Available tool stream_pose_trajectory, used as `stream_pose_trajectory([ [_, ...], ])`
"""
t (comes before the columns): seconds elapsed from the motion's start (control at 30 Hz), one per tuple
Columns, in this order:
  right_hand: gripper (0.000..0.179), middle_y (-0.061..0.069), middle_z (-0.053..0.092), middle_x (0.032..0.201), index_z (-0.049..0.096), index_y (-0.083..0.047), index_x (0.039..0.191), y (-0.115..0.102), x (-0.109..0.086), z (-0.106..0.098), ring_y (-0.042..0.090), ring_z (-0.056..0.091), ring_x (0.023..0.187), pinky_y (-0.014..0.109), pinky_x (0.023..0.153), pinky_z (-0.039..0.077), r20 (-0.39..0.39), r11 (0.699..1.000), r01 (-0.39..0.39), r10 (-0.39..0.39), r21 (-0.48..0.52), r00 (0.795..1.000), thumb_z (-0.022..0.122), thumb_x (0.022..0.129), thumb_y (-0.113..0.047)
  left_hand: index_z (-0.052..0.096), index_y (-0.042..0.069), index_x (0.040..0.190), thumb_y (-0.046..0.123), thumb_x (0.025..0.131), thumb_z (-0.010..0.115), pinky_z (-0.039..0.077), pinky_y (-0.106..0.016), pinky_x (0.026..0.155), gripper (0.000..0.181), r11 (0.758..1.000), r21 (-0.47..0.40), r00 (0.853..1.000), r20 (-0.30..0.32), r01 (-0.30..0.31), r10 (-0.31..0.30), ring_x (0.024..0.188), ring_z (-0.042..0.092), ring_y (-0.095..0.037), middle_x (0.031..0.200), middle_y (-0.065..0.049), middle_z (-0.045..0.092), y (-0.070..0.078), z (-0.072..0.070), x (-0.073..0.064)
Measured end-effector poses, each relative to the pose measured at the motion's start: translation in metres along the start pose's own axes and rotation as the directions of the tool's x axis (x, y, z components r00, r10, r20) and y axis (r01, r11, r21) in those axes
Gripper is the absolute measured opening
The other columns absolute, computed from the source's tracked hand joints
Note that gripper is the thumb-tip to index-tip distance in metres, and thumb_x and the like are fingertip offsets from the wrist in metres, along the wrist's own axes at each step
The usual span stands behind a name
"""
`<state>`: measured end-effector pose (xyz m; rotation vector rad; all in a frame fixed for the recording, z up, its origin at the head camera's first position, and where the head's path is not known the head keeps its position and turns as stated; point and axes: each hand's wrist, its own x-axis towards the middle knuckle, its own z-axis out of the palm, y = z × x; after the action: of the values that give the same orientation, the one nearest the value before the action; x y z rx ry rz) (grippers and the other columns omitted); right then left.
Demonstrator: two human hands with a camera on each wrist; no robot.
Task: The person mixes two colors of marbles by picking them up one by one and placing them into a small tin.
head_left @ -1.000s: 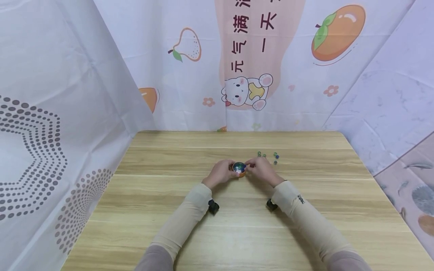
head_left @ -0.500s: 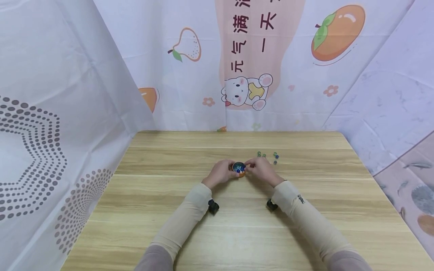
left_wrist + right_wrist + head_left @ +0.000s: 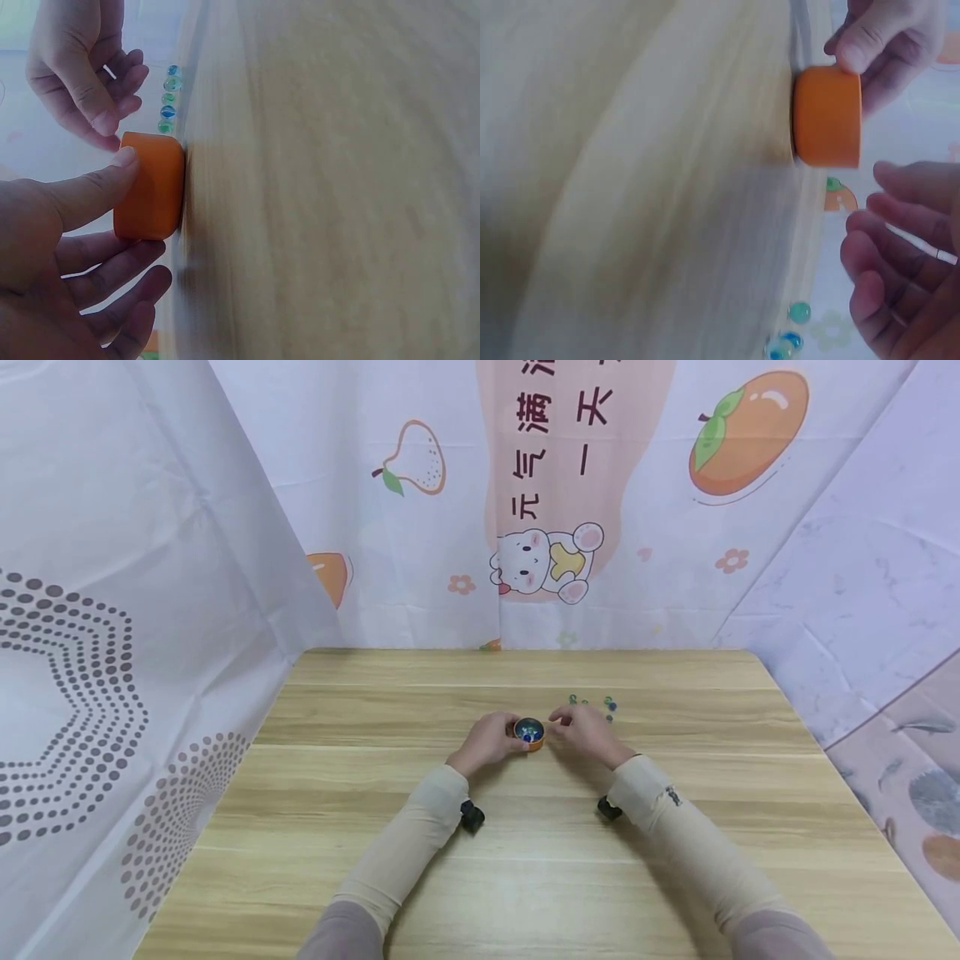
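A small orange cup (image 3: 156, 187) stands on the wooden table, its dark inner wall showing from above. Glass marbles (image 3: 528, 737), some of them deep blue, lie inside it. My left hand (image 3: 489, 743) grips the cup from the left, thumb on the near side and fingers behind. To the right of the rim, my right hand (image 3: 588, 732) hovers with loosely bent fingers and nothing between them. In the right wrist view its fingertips (image 3: 861, 251) are apart from the cup.
Several green and blue marbles (image 3: 168, 112) lie loose on the table behind the right hand. The wooden tabletop (image 3: 510, 877) ends at a printed curtain (image 3: 420, 568) at the back, with more hanging cloth (image 3: 187, 568) on the left.
My right hand has let go of a blue marble into the cup and drawn back to the right from the rim. My left hand keeps the cup in place.
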<state>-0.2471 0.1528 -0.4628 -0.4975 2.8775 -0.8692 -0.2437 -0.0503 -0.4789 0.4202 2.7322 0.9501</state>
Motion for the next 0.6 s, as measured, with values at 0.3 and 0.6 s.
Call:
stream_pose_trajectory([
  [0.3,0.024,0.019,0.071,0.100,0.070,0.004,0.109,0.018,-0.004,-0.017,0.029,0.065,0.090,0.043,0.080,0.053,-0.039,0.999,-0.043,0.043,0.000,0.998,0.064,0.093,-0.012,0.064,0.012,0.127,0.027,0.084,0.077,0.048,-0.037,0.095,0.047,1.000,-0.006,1.000,0.001,0.012,-0.012,0.104,0.062,-0.019,0.116,-0.005,0.069,0.002,0.000,-0.001],
  [0.6,0.022,0.020,0.071,0.095,0.072,0.004,0.102,0.037,-0.007,-0.035,0.029,0.064,0.084,0.040,0.074,0.052,-0.060,0.999,-0.032,0.033,0.006,0.998,0.063,0.092,-0.013,0.064,0.013,0.127,0.027,0.085,0.076,0.048,-0.036,0.095,0.046,1.000,-0.003,1.000,0.003,0.018,-0.018,0.105,0.061,-0.018,0.116,-0.004,0.068,0.000,0.001,0.000],
])
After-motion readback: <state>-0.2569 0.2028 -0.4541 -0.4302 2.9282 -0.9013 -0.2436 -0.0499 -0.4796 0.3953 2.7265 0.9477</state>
